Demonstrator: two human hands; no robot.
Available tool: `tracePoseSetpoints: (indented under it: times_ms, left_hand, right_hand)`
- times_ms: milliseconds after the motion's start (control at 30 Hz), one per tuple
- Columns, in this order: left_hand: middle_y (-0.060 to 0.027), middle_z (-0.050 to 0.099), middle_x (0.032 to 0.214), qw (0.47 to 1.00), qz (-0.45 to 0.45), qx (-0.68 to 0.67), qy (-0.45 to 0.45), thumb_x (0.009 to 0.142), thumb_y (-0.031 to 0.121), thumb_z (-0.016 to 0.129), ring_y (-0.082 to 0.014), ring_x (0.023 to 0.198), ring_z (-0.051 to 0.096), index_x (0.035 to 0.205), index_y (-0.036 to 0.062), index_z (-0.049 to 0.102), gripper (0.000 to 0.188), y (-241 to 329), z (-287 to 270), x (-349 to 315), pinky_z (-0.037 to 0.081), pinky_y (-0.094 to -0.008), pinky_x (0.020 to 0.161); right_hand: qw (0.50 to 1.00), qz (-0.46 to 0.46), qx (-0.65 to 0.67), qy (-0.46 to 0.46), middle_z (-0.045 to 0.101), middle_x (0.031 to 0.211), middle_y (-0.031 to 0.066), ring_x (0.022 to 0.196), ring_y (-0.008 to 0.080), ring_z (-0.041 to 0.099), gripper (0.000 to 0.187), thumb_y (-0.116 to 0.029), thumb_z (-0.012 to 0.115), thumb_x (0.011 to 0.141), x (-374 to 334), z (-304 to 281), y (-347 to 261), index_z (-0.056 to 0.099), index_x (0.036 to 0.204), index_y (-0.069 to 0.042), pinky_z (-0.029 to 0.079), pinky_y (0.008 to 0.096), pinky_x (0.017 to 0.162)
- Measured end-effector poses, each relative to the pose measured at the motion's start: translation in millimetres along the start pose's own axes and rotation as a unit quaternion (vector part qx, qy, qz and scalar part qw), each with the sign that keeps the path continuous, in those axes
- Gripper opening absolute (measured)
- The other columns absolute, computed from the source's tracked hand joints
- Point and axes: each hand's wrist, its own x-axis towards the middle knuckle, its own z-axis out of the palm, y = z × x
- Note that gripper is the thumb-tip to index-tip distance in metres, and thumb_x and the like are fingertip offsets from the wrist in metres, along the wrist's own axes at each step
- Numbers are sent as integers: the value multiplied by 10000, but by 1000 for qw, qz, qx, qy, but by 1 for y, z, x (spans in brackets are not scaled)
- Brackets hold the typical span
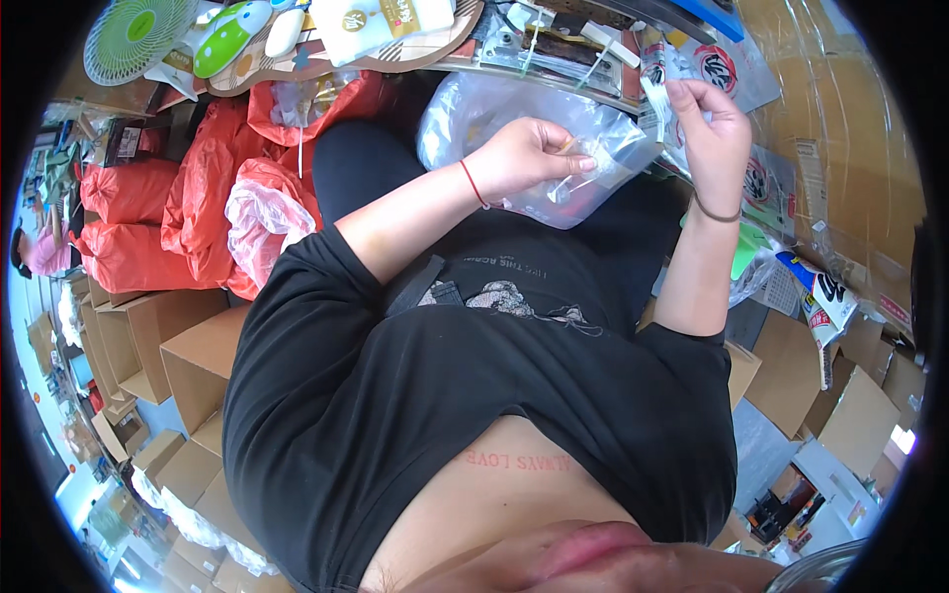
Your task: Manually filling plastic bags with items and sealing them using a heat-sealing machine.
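Observation:
A large clear plastic bag lies across my lap with a few small things inside, too blurred to name. My left hand is over the bag, thumb and fingers pinched together. Between its fingertips is a small pale piece whose kind I cannot make out. To the right, my right hand is raised beside the bag's right edge. Its thumb and forefinger pinch a small, thin whitish strip, which hangs down near printed clear packets on the right.
Red plastic bags are piled at my left. A worktop above holds a green fan, a white pouch and loose parts. Cardboard boxes stand left; a large taped carton and a blue-white packet are at right.

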Motion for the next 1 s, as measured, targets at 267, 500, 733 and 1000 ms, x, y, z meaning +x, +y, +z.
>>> tracePoseSetpoints:
  times_ms: [267,500,733,1000]
  left_hand:
    - [-5,693,919,975,-31,-221,-25,936,217,676,-52,743,614,1103,25,673,254,14,13,-5,499,-217,696]
    - [-51,701,970,979,-53,-196,-24,902,132,682,-108,837,662,1093,12,669,226,10,-1,9,539,-263,766]
    - [-91,694,1002,972,-67,-214,70,884,120,688,-141,860,669,1134,-24,620,296,26,-62,43,549,-292,802]
    - [-210,677,1051,555,265,559,556,866,306,705,-360,935,679,1354,-10,406,654,2,-148,25,544,-398,832]
  right_hand:
    - [975,-7,-133,-177,645,818,-23,733,70,535,245,-244,619,972,4,-10,20,659,981,-3,441,225,717]
    - [921,-51,-360,-138,654,923,106,850,271,620,243,-186,603,943,-2,-55,57,605,1139,-43,480,346,815]
    - [873,-64,-458,-152,645,1034,159,956,383,601,245,-181,582,925,0,-47,78,615,1131,-51,482,400,830]
    - [890,-75,-448,-19,653,968,153,901,359,621,203,-212,568,946,-18,-50,74,635,1076,-71,493,417,764]
